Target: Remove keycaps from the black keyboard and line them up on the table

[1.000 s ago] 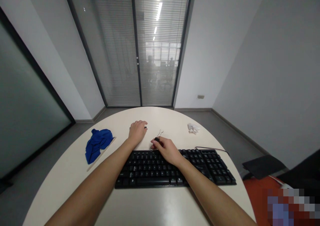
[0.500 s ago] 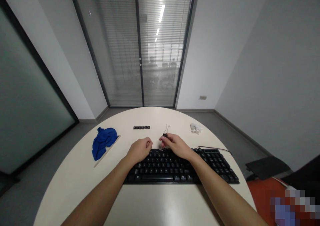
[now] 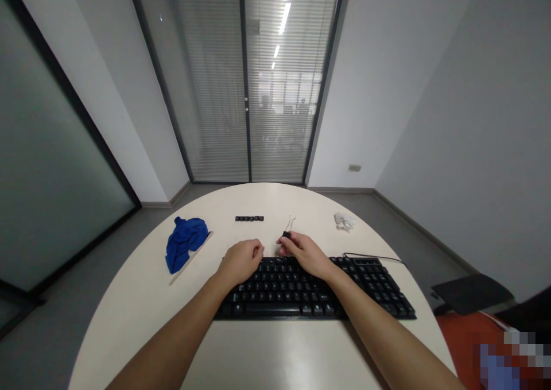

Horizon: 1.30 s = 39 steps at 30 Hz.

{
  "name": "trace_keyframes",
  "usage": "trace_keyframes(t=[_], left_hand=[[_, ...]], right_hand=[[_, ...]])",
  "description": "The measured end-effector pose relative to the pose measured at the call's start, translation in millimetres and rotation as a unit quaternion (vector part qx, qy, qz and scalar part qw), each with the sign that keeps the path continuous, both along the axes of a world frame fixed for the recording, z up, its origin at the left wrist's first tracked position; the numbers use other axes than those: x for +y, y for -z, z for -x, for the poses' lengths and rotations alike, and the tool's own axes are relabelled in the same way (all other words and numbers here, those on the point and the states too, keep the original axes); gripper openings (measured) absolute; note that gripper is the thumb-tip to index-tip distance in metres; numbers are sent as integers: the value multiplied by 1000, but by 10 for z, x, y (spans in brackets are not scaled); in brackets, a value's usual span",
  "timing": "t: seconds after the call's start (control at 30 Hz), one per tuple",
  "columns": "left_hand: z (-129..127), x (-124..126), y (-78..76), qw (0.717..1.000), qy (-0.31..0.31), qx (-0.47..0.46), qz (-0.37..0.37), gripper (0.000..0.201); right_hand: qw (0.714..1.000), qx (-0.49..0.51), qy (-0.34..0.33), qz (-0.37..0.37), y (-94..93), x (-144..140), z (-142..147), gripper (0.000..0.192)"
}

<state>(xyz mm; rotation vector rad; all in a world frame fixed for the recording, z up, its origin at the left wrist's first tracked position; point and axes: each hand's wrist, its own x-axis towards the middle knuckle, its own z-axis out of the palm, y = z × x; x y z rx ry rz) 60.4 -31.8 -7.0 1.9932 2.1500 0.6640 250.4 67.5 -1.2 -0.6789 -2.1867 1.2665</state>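
Observation:
My right hand (image 3: 305,252) pinches a keycap puller (image 3: 287,234) by its dark handle, over the back edge of the black keyboard (image 3: 272,308). The puller's two thin wire prongs point away from me. My left hand (image 3: 243,260) is curled closed at the keyboard's back left, its fingertips turned inward; whatever may be inside is hidden. Both forearms reach across the keyboard and cover parts of its keys. Behind my hands, several loose black keycaps (image 3: 249,219) lie in a straight row on the white table (image 3: 275,355).
On the left lies a crumpled blue cloth (image 3: 186,242) beside a thin pale stick (image 3: 191,259). A crumpled white tissue (image 3: 345,221) sits at the back right. The keyboard cable (image 3: 374,256) runs off the right table edge, near a red and black chair (image 3: 462,338).
My view has shifted slightly, so the whole scene sits a little further right. Both hands keep nearly the same pose over the keyboard, the puller still in my right hand.

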Motion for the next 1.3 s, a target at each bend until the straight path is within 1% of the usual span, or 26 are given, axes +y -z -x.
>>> trace_keyframes(t=[0.1,0.2,0.33,0.47,0.57,0.63,0.7,0.8,0.9,1.03,1.3], left_hand=[[-2,-11,-9,1000,4,-1,-2,28],[-8,-18,-15,1000,9,1,-6,29],[-15,-18,-11,1000,6,4,-5,29],[-24,-25,-18,1000,4,-1,-8,29],[-36,-42,-39,1000,16,-9,-13,28],[-44,-53,-51,999,37,-15,-16,26],[-48,-62,-53,998,60,-17,-19,24],[-44,-70,-44,996,85,-24,-21,23],[-39,-72,-39,994,103,-34,-19,23],[-42,-70,-54,993,110,-38,-14,23],[-57,-69,-79,994,101,-41,-1,23]], right_hand=[[1000,-14,0,-17,-7,-8,6,35],[999,-29,-5,-41,-72,-41,-11,34],[993,-61,-40,-98,-156,-100,-30,33],[985,-86,-41,-147,-202,-137,-36,32],[979,-88,-52,-174,-241,-142,-59,30],[978,-96,-59,-175,-259,-134,-82,28],[978,-110,-47,-171,-257,-118,-102,28],[979,-122,-16,-162,-219,-85,-112,32],[983,-111,-16,-145,-175,-57,-99,35],[987,-97,-26,-123,-148,-35,-81,35],[991,-81,-25,-102,-99,-5,-68,35]])
